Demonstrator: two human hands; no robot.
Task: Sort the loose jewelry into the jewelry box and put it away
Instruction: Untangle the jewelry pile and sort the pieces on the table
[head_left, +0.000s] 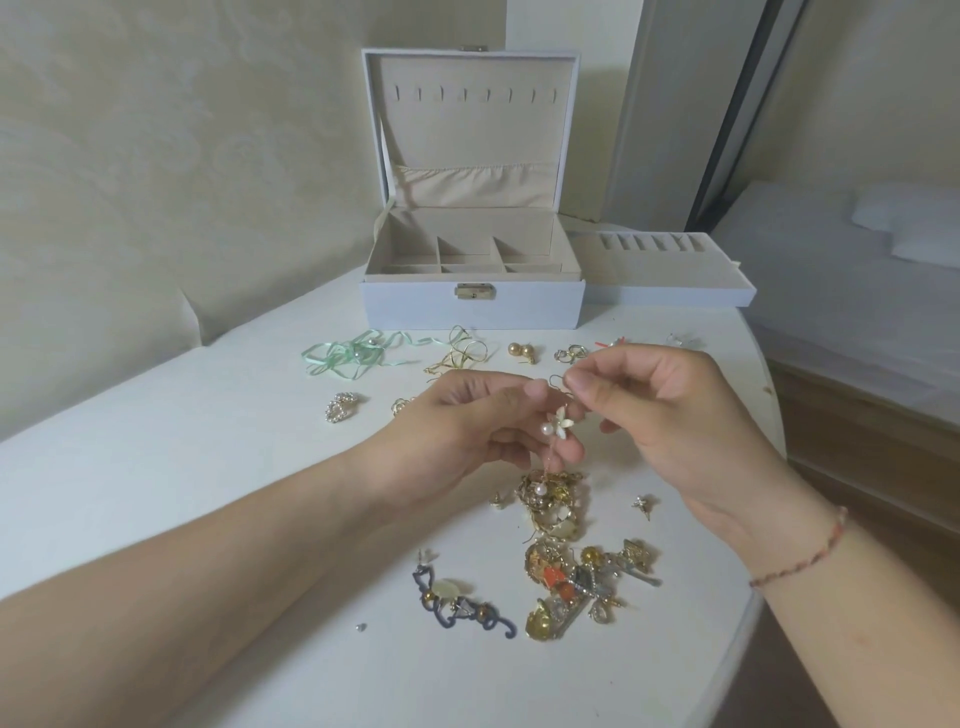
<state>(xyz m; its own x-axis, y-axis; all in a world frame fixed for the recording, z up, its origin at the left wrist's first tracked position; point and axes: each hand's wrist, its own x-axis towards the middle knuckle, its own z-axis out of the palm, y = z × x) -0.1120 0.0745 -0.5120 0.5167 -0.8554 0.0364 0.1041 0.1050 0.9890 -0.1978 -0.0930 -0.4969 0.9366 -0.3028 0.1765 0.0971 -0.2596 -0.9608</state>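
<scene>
A white jewelry box (472, 306) stands open at the back of the table, its beige compartments bare. Its removed tray (670, 280) lies to the right of it. My left hand (467, 431) and my right hand (670, 410) meet above the table's middle, both pinching a white flower earring (560, 420) with pearls and a thin hook. A pearl on a fine chain dangles from it over a gold tangle (553, 501). A mixed pile of gold and orange jewelry (582, 587) lies nearer to me.
A mint ribbon (348, 353), gold wire earrings (460, 353), gold ball studs (522, 352), a pearl clip (340, 407) and a dark beaded piece (457, 603) lie scattered on the white table (208, 467). The table's curved edge runs on the right; a bed (841, 291) stands beyond it.
</scene>
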